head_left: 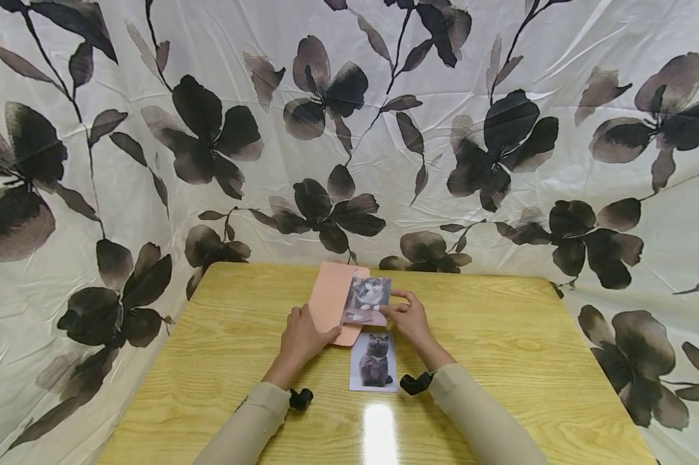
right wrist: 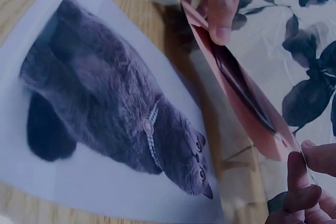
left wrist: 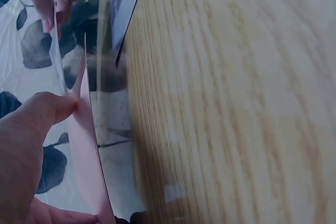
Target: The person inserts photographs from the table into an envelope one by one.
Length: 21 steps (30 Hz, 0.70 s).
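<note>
A pink envelope (head_left: 328,294) is gripped at its lower end by my left hand (head_left: 304,336), thumb on the front. In the left wrist view the envelope (left wrist: 88,153) appears nearly edge-on, raised off the wood. My right hand (head_left: 410,320) pinches the right edge of a photo of a white-and-dark cat (head_left: 368,298). That photo's left side lies at the envelope's mouth, overlapping its right half. Seen from the right wrist, the envelope (right wrist: 239,103) gapes along its side, dark within. Nearer me, a photo of a grey cat (head_left: 374,361) lies face up on the table.
The wood-grain table (head_left: 210,387) carries a bright glare spot near its front. Behind it hangs a white curtain (head_left: 396,213) with dark flowers, meeting the table's far edge. Each wrist wears a black camera mount, such as the right one (head_left: 416,383).
</note>
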{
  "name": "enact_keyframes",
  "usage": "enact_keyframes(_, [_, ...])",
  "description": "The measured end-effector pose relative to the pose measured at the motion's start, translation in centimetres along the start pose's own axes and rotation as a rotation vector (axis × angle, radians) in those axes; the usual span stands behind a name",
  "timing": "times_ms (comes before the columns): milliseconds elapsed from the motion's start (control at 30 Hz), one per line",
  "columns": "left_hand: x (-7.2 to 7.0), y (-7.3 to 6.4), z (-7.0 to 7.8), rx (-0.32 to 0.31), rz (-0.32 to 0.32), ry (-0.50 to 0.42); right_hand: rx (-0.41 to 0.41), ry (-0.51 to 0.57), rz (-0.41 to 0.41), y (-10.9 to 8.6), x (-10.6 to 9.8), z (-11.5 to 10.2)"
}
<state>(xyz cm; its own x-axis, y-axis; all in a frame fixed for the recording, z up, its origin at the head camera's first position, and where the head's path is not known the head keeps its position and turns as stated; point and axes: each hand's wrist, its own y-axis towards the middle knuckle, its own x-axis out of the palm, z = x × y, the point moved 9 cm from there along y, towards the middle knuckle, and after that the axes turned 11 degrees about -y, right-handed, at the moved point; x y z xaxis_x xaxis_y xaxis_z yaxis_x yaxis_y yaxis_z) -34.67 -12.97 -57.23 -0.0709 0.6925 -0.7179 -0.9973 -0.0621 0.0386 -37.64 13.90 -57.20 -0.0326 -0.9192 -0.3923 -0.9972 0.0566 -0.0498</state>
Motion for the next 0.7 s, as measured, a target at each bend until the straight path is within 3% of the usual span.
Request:
enact_keyframes(267, [0.1,0.0,0.1,-0.002,-0.004,-0.008,-0.001,0.015,-0.010,0.5,1.2,-0.3])
enact_keyframes(700, [0.0,0.2,0.1,-0.018,-0.005,-0.010,0.000,-0.003,0.036,1.4,1.1,-0.4])
